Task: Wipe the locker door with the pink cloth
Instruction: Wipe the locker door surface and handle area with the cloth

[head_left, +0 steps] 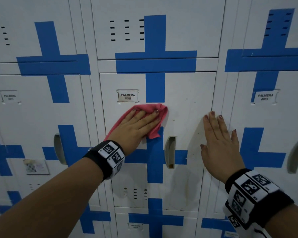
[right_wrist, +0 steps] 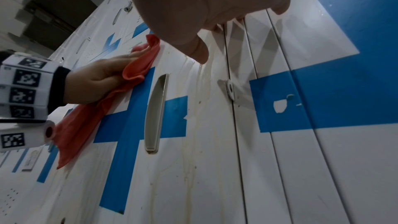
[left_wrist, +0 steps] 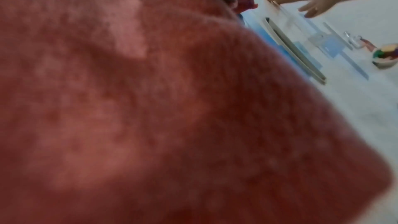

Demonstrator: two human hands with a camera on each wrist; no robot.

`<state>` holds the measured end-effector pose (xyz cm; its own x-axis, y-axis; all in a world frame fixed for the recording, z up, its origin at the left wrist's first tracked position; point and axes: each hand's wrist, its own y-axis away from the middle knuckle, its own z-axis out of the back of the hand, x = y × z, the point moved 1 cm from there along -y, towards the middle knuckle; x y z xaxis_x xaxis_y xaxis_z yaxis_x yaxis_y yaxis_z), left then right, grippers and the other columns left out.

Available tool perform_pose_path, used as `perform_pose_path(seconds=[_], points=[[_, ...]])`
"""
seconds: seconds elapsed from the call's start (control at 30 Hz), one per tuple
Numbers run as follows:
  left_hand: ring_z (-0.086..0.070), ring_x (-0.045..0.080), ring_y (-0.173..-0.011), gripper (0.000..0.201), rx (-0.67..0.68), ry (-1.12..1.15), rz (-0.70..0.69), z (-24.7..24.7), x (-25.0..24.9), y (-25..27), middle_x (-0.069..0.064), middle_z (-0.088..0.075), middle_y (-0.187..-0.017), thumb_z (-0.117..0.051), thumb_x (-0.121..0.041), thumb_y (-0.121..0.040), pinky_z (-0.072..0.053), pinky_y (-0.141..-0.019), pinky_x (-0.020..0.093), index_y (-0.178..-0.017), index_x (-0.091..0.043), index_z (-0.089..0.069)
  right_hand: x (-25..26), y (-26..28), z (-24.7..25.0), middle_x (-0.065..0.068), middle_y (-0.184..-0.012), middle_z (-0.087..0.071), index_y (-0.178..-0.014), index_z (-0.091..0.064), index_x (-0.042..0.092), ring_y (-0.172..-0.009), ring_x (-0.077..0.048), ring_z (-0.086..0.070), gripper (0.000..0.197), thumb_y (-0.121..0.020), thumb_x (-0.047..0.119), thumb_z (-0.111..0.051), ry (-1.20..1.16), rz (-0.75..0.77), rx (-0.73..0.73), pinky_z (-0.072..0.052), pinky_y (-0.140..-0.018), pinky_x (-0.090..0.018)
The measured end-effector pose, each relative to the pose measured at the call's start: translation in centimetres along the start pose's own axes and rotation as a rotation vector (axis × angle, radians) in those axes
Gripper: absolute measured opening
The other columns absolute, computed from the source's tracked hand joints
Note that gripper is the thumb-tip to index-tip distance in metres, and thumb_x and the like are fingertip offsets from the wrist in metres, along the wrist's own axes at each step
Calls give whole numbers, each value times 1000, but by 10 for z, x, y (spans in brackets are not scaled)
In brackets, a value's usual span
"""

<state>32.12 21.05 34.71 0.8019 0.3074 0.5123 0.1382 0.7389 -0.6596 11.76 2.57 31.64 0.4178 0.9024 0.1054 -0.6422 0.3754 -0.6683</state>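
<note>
While I watch the head view, my left hand [head_left: 138, 126] presses the pink cloth [head_left: 150, 109] flat-fingered against the locker door [head_left: 187, 93], below its label [head_left: 128, 96]; my right hand [head_left: 219, 143] lies spread beside. Left wrist: cloth fills the frame. Right wrist: cloth beside the handle [right_wrist: 156, 113].

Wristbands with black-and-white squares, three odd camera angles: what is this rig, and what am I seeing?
No machine here: a person works bare-handed, wearing a head camera and one camera on each wrist. The patterned wristbands sit on both wrists.

The head view looks at white metal lockers taped with blue crosses. The left hand presses a crumpled pink cloth flat against the white locker door, beside its grey recessed handle. The right hand lies open, palm on the door's right edge, holding nothing.

The left wrist view is almost filled by the cloth. The right wrist view looks along the door at the wiping hand, showing yellowish drip stains.
</note>
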Motion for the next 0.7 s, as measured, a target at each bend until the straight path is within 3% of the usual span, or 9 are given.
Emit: perform_pose_path(seconds=[0.2, 0.37, 0.43, 0.5, 0.57, 0.7], points=[[-16, 20, -142, 77, 75, -12, 39, -3, 6, 37, -1, -21, -153, -58, -12, -80, -4, -117, 38, -146, -21, -19, -1, -1, -1, 5, -154, 19, -144, 16, 23, -140, -11, 17, 82, -91, 18, -46, 12, -1, 2, 2, -112, -48], [0, 25, -145, 90, -19, 86, 366, -4, 25, 55, -3, 5, -158, -64, -14, -86, 3, -118, 41, -150, -27, -2, -1, 0, -1, 6, -153, 21, -143, 19, 24, -140, -11, 18, 83, -91, 18, -45, 2, -2, 3, 4, -112, -46], [0, 29, -145, 89, -53, 123, 492, 2, 26, 49, 3, 4, -158, -65, -26, -86, 7, -118, 39, -150, -20, -4, 0, -1, -1, 6, -153, 20, -143, 18, 24, -141, -12, 16, 83, -91, 18, -45, -6, -1, -2, 4, -112, -47], [2, 26, -145, 88, -73, 167, 602, 10, 24, 36, 2, 5, -156, -54, -47, -87, 11, -117, 36, -150, -13, -4, 0, -1, -2, 6, -153, 19, -144, 17, 24, -141, -12, 15, 83, -90, 17, -46, -8, 2, -8, 3, -112, -47], [6, 24, -145, 89, -94, 195, 706, 17, 23, 20, 2, 10, -156, -46, -56, -88, 12, -116, 36, -150, -12, 1, 0, -1, -2, 6, -153, 19, -144, 16, 24, -141, -12, 15, 83, -90, 17, -47, -8, 3, -10, 3, -112, -46], [1, 32, -144, 68, -189, 206, 800, 27, 24, -10, 10, 3, -158, -36, -29, -96, 6, -116, 48, -150, -13, 3, -1, -1, -3, 5, -154, 17, -144, 15, 22, -142, -13, 13, 83, -89, 17, -48, -8, 6, -13, 1, -112, -48]])
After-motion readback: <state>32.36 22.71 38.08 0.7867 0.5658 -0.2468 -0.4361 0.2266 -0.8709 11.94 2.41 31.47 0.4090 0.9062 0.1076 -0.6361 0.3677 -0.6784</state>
